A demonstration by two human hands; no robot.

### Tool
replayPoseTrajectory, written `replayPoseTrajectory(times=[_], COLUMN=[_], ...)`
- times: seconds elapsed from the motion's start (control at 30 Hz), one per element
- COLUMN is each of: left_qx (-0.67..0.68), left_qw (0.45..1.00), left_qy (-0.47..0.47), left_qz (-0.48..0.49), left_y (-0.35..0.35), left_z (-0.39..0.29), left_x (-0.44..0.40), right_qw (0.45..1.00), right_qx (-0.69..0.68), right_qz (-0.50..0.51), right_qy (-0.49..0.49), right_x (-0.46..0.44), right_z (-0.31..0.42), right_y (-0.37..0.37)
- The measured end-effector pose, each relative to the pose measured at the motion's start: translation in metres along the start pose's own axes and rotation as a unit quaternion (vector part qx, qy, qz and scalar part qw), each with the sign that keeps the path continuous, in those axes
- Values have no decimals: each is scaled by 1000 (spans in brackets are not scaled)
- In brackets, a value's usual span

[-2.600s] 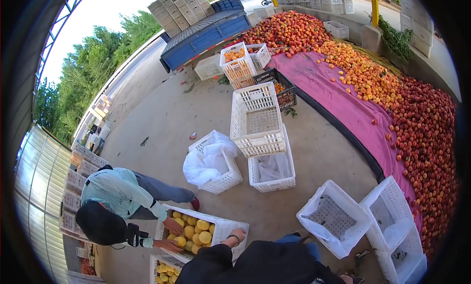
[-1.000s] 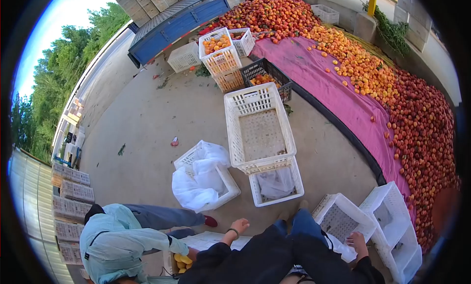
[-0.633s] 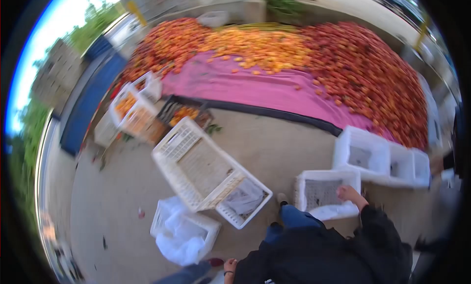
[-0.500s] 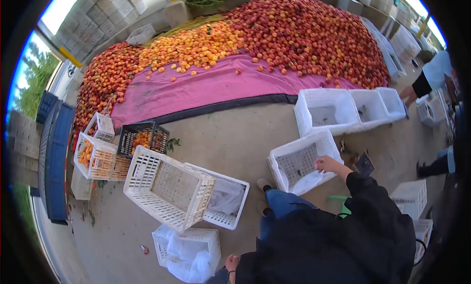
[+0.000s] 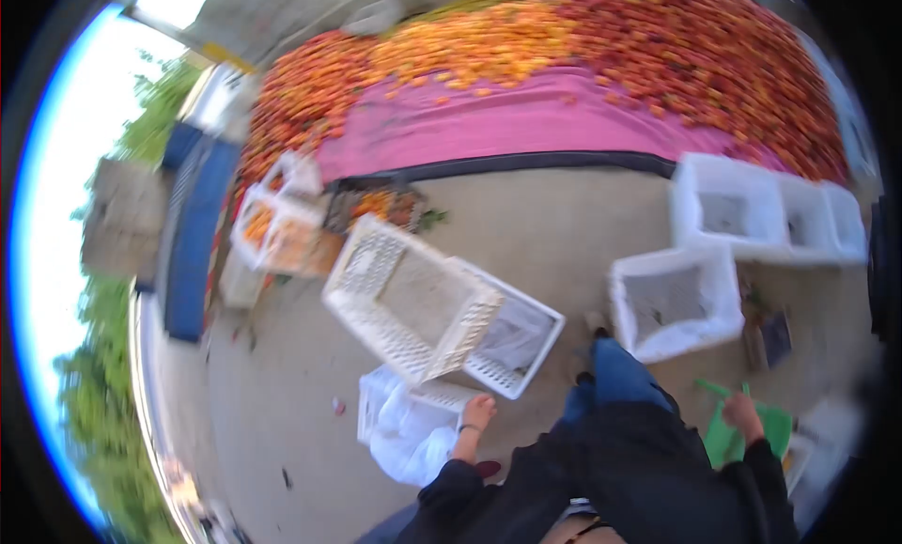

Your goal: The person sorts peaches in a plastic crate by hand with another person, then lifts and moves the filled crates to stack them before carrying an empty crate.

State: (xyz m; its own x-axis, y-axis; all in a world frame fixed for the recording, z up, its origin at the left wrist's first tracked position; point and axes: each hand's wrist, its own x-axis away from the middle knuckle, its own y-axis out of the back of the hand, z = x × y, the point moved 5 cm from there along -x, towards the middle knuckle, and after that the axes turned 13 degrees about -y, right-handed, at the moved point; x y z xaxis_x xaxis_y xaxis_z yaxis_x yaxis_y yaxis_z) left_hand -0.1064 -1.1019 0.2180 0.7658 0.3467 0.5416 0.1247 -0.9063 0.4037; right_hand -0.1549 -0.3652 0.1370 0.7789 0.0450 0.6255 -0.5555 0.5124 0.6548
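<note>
My left hand [image 5: 479, 413] is at the right side of a white crate [image 5: 440, 394] with clear plastic bags [image 5: 411, 441] bunched in it. Whether the fingers touch its rim is blurred. Over a green plastic stool or chair [image 5: 766, 429] at the lower right is my right hand [image 5: 742, 416]; motion smears its fingers, so contact cannot be made out. In front of my legs stands a white crate with a plastic liner [image 5: 691, 347]. To the left, a large white crate [image 5: 376, 342] lies tilted over another white crate [image 5: 540, 361] with plastic film in it.
A heap of red and orange round fruit [image 5: 691, 69] lies behind a pink cloth [image 5: 498, 121]. Several lined white crates [image 5: 731, 168] stand at the right. Crates with fruit [image 5: 282, 234] stand at the left by a blue truck-like panel [image 5: 197, 234]. A dark box [image 5: 770, 342] is at the right.
My view has swung left and blurred. My right hand has left the lined crate's rim and moved down over the green seat. My left hand has moved forward to the bag-filled crate.
</note>
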Motion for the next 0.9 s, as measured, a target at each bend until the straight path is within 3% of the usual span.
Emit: replayPoseTrajectory(times=[0.03, 0.1, 0.2, 0.33, 0.4, 0.53, 0.67, 0.73, 0.8, 0.9], left_qx=[54, 26, 15, 30, 11, 153, 227, 256, 301, 329], left_qw=[997, 998, 998, 998, 995, 956, 902, 873, 852, 837], left_qy=[11, -17, -31, -19, 39, 192, 255, 271, 218, 154], left_qz=[-50, -60, -53, -48, -93, -161, -265, -316, -370, -410], left_y=[-7, -11, -26, -38, -38, -55, -73, -86, -78, -102], left_z=[14, -18, -12, 10, 34, 108, 113, 88, 11, -47], left_x=[-4, 2, 4, 29, 47, 81, 90, 83, 78, 62], right_qw=[903, 883, 922, 937, 951, 956, 962, 967, 963, 965], right_qx=[-321, -322, -246, -247, -208, -168, -72, -8, 27, 57], right_qz=[106, 83, 114, 121, 133, 166, 212, 221, 253, 253], right_qy=[-265, -331, -275, -215, -188, -175, -155, -129, -93, -34], right_x=[22, 21, -14, -71, -95, -162, -239, -277, -320, -409], right_z=[67, 98, 147, 213, 258, 316, 372, 423, 470, 537], right_y=[35, 49, 69, 93, 109, 127, 144, 163, 176, 188])
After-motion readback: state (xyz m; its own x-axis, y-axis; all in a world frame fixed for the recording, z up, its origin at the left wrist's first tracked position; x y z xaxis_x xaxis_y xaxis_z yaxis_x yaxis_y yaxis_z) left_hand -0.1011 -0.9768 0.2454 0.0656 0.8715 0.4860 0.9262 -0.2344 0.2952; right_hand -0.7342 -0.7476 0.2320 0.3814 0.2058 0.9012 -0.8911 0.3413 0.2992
